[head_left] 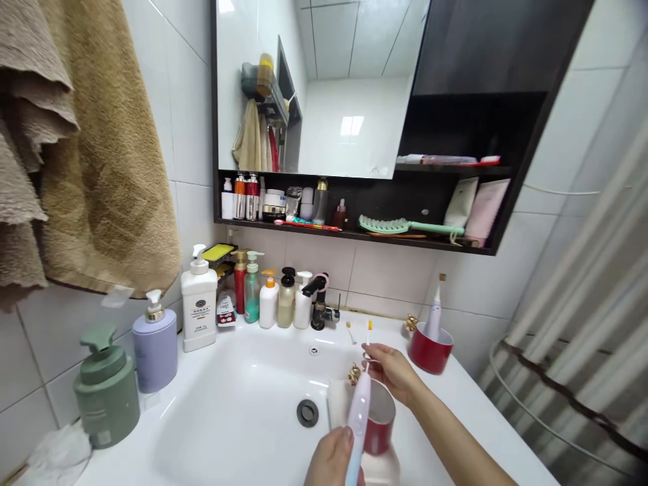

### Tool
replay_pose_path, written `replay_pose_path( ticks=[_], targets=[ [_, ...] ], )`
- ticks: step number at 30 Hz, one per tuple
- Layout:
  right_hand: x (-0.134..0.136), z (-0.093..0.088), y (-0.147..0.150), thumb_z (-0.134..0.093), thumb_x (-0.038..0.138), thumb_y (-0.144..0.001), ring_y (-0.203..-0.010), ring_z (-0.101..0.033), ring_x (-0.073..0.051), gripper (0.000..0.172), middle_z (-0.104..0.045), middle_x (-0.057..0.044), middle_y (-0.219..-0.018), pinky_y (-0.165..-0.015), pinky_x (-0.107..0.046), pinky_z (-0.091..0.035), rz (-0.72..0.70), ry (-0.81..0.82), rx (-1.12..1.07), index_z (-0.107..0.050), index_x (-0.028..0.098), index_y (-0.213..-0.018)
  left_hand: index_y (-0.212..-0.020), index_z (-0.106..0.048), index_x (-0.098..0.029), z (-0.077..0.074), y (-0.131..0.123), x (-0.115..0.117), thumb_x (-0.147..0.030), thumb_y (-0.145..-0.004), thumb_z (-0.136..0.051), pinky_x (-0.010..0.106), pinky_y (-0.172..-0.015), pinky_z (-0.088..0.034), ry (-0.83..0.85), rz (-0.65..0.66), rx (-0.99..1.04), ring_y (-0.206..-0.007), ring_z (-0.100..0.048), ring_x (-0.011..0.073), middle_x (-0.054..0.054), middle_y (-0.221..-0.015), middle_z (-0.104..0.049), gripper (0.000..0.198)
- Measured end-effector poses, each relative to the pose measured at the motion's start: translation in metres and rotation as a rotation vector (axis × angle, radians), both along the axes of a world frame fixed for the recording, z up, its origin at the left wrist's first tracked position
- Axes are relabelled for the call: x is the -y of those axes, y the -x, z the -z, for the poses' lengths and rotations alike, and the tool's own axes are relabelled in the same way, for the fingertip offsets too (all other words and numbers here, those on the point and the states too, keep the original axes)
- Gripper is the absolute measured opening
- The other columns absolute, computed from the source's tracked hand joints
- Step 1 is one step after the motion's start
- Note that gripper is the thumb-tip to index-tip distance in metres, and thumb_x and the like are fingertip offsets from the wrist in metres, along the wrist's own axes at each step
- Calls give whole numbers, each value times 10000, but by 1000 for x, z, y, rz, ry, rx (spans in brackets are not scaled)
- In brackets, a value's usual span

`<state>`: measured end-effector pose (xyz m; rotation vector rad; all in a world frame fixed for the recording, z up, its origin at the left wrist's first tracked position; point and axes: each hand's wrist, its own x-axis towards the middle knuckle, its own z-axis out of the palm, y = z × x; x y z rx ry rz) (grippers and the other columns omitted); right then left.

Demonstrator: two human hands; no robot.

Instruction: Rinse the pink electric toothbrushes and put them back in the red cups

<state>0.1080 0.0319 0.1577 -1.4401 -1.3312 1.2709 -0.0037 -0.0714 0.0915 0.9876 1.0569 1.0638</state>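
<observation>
My left hand [331, 455] is closed around the handle of a pale pink and blue electric toothbrush [359, 408], held upright over the basin's right side. At its top, my right hand [389, 371] pinches a slim white brush head [368, 334] with yellow bristles. Whether the head is seated on the shaft, I cannot tell. Another small brush head [350, 332] lies on the sink's back ledge. Behind the toothbrush is a red cup [379, 435] with a gold ornament, partly hidden by the handle and my hands.
A second red cup [430, 354] holds another electric toothbrush [434, 317] at right. The black faucet [318, 307] and several pump bottles [269, 304] line the back. Left stand green [106, 391] and purple [154, 347] dispensers. Above hangs a mirror cabinet [440, 244]; a shower curtain [572, 283] is right.
</observation>
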Motion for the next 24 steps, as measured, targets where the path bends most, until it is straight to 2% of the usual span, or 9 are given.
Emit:
replay_pose_path(
  ticks=[3, 7, 11, 15, 24],
  targets=[
    [40, -12, -10, -462, 277, -662, -455, -474, -36, 146, -459, 44, -532, -495, -173, -423, -19, -10, -229, -387, 172, -595, -628, -400, -149, -3, -3, 21, -658, -495, -307, 185, -353, -204, -52, 66, 23, -316, -316, 42, -48, -372, -392, 534],
    [68, -18, -11, -511, 309, -616, -437, -478, -34, 191, -458, 54, -496, -450, -148, -408, -30, -8, -422, -377, 177, -584, -618, -380, -156, -11, -10, 41, -651, -505, -308, 181, -342, -189, -62, 109, 34, -304, -301, 36, -52, -372, -393, 513],
    [79, -21, -10, -539, 315, -589, -436, -493, -41, 206, -457, 62, -471, -425, -139, -400, -33, -18, -515, -387, 177, -587, -611, -388, -151, -17, -14, 51, -648, -526, -281, 185, -345, -182, -58, 83, 26, -300, -295, 32, -44, -372, -399, 516],
    [85, -24, -11, -561, 297, -567, -441, -511, -66, 207, -456, 63, -447, -410, -156, -402, -55, -32, -579, -394, 176, -562, -611, -394, -151, -16, -14, 56, -647, -527, -280, 186, -355, -184, -47, 62, 11, -306, -295, 32, -43, -365, -400, 515],
    [96, -28, -10, -544, 319, -572, -442, -478, -60, 220, -426, 65, -441, -385, -150, -363, -65, -101, -468, -389, 170, -523, -613, -391, -153, -14, -21, 59, -660, -516, -275, 190, -365, -180, -22, 51, 47, -305, -293, 38, -43, -360, -395, 529]
  ],
)
